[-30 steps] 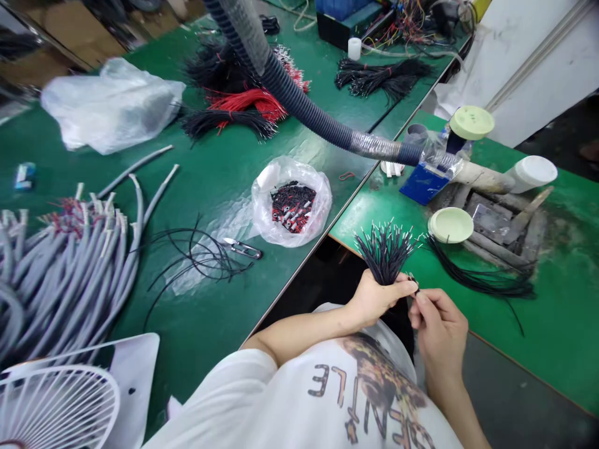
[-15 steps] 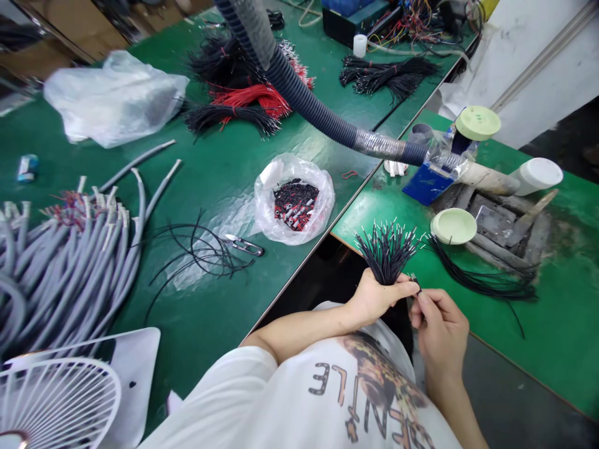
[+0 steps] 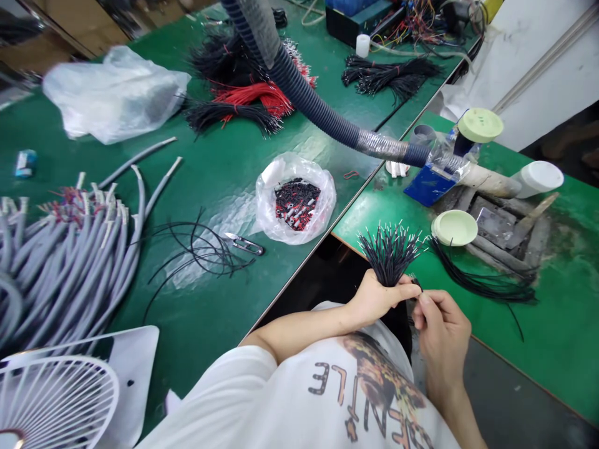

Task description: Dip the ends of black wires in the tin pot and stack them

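Observation:
My left hand (image 3: 377, 295) is wrapped round a bundle of black wires (image 3: 389, 252), whose bare silvery ends fan out upward. Its thumb and forefinger reach right, where a few short wire ends (image 3: 414, 282) stick up between the two hands. My right hand (image 3: 442, 324) pinches these black wire ends with thumb and forefinger just beside the left thumb. Exactly how many wires it grips is too small to tell. To the right, loose black wires (image 3: 482, 280) lie on the green bench, near a pale green lid (image 3: 453, 227).
An open plastic bag (image 3: 296, 198) of small black and red parts lies left of my hands, with thread snips (image 3: 244, 243) beside it. A ribbed hose (image 3: 322, 112) crosses above the bench to a blue box (image 3: 429, 184). Grey cables (image 3: 93, 262) and a white fan (image 3: 60, 399) sit left.
Both hands keep nearly the same pose, with the wire ends still pinched between them. The whole view has shifted slightly.

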`<state>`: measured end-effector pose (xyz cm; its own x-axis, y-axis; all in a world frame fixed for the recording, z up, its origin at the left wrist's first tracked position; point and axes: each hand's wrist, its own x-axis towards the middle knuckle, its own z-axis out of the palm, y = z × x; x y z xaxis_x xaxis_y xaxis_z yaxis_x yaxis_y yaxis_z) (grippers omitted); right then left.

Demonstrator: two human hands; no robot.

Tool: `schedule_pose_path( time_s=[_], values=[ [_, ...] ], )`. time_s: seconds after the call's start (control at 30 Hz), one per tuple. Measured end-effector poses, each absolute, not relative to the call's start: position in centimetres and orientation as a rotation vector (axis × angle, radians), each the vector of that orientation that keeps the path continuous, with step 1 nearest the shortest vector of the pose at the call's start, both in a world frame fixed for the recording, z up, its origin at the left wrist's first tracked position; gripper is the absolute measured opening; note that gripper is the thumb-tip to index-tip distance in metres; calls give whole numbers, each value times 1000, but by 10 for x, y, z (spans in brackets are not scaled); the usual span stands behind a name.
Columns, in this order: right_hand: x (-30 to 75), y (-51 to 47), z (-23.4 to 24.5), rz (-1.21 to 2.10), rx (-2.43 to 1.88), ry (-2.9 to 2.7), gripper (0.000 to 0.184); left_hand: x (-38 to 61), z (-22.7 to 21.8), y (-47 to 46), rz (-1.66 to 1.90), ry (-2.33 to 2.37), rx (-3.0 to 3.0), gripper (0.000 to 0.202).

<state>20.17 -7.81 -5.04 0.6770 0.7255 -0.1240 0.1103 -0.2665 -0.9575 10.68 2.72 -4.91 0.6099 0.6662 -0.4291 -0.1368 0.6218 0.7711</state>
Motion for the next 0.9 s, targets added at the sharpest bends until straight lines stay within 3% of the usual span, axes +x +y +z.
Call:
schedule_pose_path(
  time_s=[0.9],
  values=[
    [207,-74,-45,632,-1763,-674,27,111,-52,25,540,766,701,40]
  ],
)
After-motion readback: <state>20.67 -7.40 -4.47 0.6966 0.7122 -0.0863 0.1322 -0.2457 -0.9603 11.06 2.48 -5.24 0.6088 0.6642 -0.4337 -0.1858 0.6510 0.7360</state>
